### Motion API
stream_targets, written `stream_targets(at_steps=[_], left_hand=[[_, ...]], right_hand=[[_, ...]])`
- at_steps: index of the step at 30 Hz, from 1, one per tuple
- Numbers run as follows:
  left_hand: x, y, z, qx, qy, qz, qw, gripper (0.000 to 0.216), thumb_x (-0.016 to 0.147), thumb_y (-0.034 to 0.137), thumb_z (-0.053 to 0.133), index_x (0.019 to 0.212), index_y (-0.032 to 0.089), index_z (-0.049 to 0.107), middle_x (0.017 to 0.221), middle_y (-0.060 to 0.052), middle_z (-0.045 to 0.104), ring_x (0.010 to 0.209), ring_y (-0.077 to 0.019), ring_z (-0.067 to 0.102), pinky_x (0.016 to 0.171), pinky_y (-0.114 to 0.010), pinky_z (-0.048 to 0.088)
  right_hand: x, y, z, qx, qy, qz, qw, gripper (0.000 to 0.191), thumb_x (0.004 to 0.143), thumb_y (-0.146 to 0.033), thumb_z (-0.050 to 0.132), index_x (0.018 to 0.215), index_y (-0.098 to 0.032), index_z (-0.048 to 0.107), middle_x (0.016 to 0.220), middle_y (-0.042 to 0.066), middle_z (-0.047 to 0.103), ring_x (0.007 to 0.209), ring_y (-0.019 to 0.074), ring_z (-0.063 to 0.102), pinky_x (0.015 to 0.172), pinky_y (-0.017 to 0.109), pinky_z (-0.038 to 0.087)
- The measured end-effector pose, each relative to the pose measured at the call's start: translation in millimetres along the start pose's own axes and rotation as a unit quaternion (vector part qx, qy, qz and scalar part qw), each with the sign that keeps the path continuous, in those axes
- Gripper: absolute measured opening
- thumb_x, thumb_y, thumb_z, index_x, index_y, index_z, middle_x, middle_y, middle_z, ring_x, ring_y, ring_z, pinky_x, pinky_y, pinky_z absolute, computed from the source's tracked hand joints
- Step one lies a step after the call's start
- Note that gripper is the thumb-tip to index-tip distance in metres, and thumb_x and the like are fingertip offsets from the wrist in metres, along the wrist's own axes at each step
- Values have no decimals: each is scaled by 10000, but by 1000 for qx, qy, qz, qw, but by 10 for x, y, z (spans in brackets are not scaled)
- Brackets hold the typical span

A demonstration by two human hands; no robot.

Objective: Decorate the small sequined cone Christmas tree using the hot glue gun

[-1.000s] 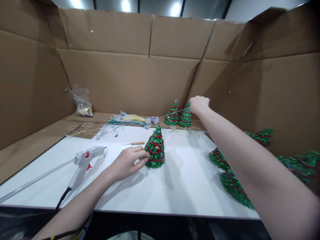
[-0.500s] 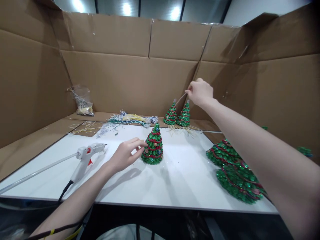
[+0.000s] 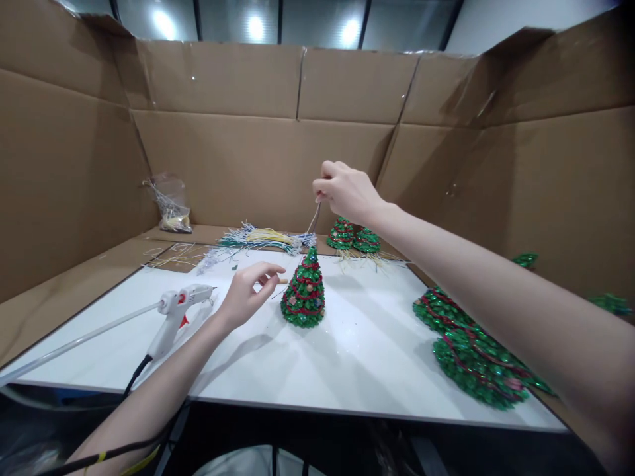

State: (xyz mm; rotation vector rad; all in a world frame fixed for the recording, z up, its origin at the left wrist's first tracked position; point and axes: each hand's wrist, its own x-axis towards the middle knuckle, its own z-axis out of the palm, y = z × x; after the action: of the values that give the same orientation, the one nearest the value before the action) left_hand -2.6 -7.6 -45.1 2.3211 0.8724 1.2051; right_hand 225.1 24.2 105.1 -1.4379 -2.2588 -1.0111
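A small green sequin Christmas tree (image 3: 304, 291) with red garland stands upright on the white table (image 3: 347, 357). My left hand (image 3: 247, 291) hovers just left of it, fingers loosely apart and off the tree. My right hand (image 3: 346, 190) is raised above and behind the tree, pinching a thin pale wire strand (image 3: 314, 217) that hangs down toward the treetop.
A white glue gun (image 3: 177, 311) with a black cord lies at the left. A bundle of coloured wires (image 3: 262, 238) and two small trees (image 3: 353, 237) sit at the back. Larger green trees (image 3: 466, 350) lie at the right. Cardboard walls (image 3: 238, 152) enclose the table.
My right hand has drawn the wire strand from the back trees leftward to above the middle tree. My left hand has let go of the tree and lifted slightly.
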Motion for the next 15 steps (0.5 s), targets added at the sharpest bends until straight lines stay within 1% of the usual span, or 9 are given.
stream_targets(at_steps=[4, 8, 11, 13, 15], left_hand=[[138, -6, -44, 47, 31, 2, 998, 187, 849, 206, 488, 944, 182, 648, 882, -24, 682, 685, -113, 586, 611, -216, 462], [217, 11, -58, 76, 36, 4, 996, 190, 841, 202, 485, 935, 182, 648, 840, -16, 682, 684, -118, 584, 603, -211, 459], [170, 41, -33, 70, 23, 2, 997, 189, 846, 201, 485, 938, 182, 649, 856, -17, 683, 696, -121, 587, 624, -218, 462], [85, 90, -33, 61, -1, 4, 998, 190, 856, 203, 481, 939, 183, 651, 860, -18, 683, 720, -125, 594, 615, -212, 459], [-39, 167, -70, 48, -32, -1, 998, 202, 879, 214, 462, 952, 186, 648, 873, -19, 683, 734, -125, 598, 570, -192, 445]], right_hand=[[-20, -28, 13, -3, -7, -10, 1000, 244, 851, -121, 416, 825, -181, 651, 970, 88, 538, 837, 183, 440, 555, 287, 255], [-63, 59, 47, -15, -13, -8, 1000, 250, 828, -105, 428, 798, -183, 663, 940, 84, 538, 814, 179, 436, 549, 286, 259], [-138, 165, 106, -29, -22, 4, 999, 246, 827, -114, 433, 788, -192, 663, 942, 79, 538, 823, 186, 446, 547, 288, 271], [-201, 235, 161, -40, -44, 27, 998, 232, 852, -151, 438, 818, -197, 662, 976, 82, 541, 854, 197, 458, 560, 290, 295], [-261, 293, 223, -45, -75, 53, 995, 206, 870, -197, 456, 858, -197, 662, 990, 91, 552, 880, 210, 476, 575, 291, 325]])
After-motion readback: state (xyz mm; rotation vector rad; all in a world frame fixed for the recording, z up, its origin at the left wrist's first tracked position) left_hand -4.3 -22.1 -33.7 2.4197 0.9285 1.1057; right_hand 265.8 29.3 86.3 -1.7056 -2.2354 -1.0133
